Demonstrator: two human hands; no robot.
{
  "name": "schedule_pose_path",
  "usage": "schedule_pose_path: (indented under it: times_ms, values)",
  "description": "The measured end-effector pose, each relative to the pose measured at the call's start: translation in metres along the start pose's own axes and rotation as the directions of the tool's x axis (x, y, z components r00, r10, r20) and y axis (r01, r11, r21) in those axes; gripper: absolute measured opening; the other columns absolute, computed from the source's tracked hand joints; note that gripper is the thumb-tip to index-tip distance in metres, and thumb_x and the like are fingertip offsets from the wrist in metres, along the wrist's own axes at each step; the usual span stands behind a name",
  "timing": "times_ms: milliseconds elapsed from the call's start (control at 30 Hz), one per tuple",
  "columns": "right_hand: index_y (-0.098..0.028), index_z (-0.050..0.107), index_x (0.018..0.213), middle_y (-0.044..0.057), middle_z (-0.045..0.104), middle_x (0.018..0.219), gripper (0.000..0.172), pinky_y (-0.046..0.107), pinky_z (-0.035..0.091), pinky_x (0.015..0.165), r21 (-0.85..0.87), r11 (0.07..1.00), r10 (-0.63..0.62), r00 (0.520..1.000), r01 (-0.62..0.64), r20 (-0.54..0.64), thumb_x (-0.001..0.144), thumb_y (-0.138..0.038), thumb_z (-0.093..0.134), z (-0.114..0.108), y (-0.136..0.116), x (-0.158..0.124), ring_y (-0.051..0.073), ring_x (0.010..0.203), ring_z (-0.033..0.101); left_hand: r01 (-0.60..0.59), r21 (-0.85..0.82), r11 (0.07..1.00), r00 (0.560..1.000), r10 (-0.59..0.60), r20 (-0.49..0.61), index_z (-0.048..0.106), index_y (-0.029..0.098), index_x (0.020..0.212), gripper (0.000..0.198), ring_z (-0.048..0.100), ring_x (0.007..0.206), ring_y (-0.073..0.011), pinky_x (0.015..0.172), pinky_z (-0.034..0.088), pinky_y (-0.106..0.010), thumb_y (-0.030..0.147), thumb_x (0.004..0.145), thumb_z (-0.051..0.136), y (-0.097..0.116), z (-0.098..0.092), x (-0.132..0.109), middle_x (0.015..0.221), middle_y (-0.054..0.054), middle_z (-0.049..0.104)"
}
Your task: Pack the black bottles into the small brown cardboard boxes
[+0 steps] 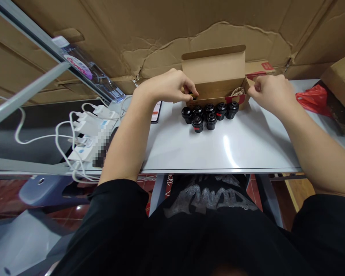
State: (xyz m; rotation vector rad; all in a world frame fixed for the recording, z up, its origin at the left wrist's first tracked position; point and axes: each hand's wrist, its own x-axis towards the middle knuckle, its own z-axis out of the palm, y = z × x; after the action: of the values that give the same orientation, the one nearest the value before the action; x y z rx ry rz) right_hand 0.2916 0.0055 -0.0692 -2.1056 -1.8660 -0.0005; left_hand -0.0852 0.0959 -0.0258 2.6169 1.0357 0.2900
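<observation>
Left hand (165, 87): fingertips (189, 89) pinching 1 small dark item (193, 96) at box rim | right hand (271, 96): fingers (257, 87) curled at box's right corner, grip unclear | 7 black canisters (211, 121): on white table (218, 153), in front of 1 open cardboard box (214, 67)

Cardboard box flap (258, 68) bears red label (267, 66), print unreadable; plastic bottle (97, 74) has pink oval label (78, 66), script blurred.

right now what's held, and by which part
The left hand pinches a dark item between its fingertips, mostly hidden; the right hand rests its fingers at the cardboard box's end, nothing visibly held.
</observation>
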Motion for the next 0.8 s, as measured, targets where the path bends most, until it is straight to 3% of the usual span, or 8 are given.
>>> schedule_pose_path:
  times_ms: [233,300,367,433,500,667,800]
  values:
    - [-0.029,0.071,0.102,0.024,0.084,0.115,0.017,0.064,0.061,0.105,-0.093,0.995,0.028,0.999,-0.03,-0.025,0.118,-0.036,0.074,-0.007,-0.003,-0.005,0.055,0.122,0.081,0.046,-0.033,0.998,0.996,-0.048,-0.07,0.093,0.036,0.117,0.039,0.087,0.099,-0.0308,0.096,0.074,-0.047,0.046,0.079,0.093,-0.002,0.0,0.0,0.111,-0.007,0.098]
    - [-0.031,0.076,0.112,0.021,0.085,0.121,0.01,0.065,0.061,0.112,-0.053,0.998,-0.041,0.998,0.039,-0.043,0.118,-0.039,0.074,-0.015,-0.007,-0.006,0.053,0.128,0.079,0.046,-0.024,0.999,0.998,-0.047,-0.049,0.092,0.035,0.114,0.037,0.088,0.1,-0.0315,0.097,0.074,-0.047,0.047,0.08,0.091,-0.001,-0.002,0.0,0.111,-0.006,0.098]
    - [-0.035,0.079,0.125,0.017,0.087,0.13,0.011,0.061,0.059,0.12,0.02,0.98,-0.196,0.98,0.197,-0.019,0.117,-0.036,0.072,-0.021,-0.019,-0.003,0.048,0.134,0.077,0.047,-0.013,0.999,0.998,-0.048,-0.027,0.09,0.035,0.112,0.035,0.089,0.102,-0.0321,0.098,0.073,-0.047,0.048,0.08,0.09,0.0,-0.004,0.0,0.112,-0.006,0.097]
    - [-0.035,0.079,0.136,0.013,0.087,0.143,0.026,0.055,0.058,0.124,0.075,0.924,-0.379,0.923,0.374,0.064,0.111,-0.028,0.072,-0.021,-0.04,0.008,0.042,0.137,0.076,0.063,-0.007,0.998,0.998,-0.063,-0.016,0.089,0.034,0.116,0.04,0.089,0.103,-0.0323,0.098,0.072,-0.047,0.05,0.08,0.09,0.001,-0.006,-0.001,0.113,-0.005,0.097]
    - [-0.038,0.08,0.144,0.011,0.084,0.155,0.035,0.053,0.059,0.12,0.12,0.862,-0.507,0.846,0.493,0.163,0.11,-0.032,0.075,-0.014,-0.069,0.027,0.041,0.141,0.076,0.092,-0.017,0.996,0.996,-0.092,-0.015,0.086,0.036,0.126,0.05,0.089,0.103,-0.0321,0.097,0.071,-0.048,0.052,0.079,0.092,0.003,-0.008,-0.002,0.113,-0.003,0.097]
    - [-0.041,0.087,0.133,0.006,0.087,0.137,0.031,0.057,0.059,0.106,0.23,0.723,-0.69,0.666,0.652,0.284,0.103,-0.037,0.084,0.022,-0.134,0.073,0.044,0.127,0.08,0.156,-0.099,0.983,0.988,-0.155,0.016,0.073,0.044,0.15,0.078,0.087,0.106,-0.0315,0.092,0.066,-0.053,0.057,0.078,0.101,0.009,-0.013,-0.009,0.119,-0.001,0.097]
    - [-0.039,0.088,0.132,0.007,0.09,0.125,0.025,0.055,0.06,0.094,0.252,0.742,-0.67,0.675,0.622,0.307,0.107,-0.044,0.09,0.042,-0.147,0.083,0.046,0.118,0.086,0.173,-0.146,0.974,0.985,-0.168,0.046,0.076,0.051,0.156,0.089,0.083,0.114,-0.0338,0.093,0.059,-0.057,0.08,0.076,0.1,0.012,-0.015,-0.012,0.108,0.003,0.097]
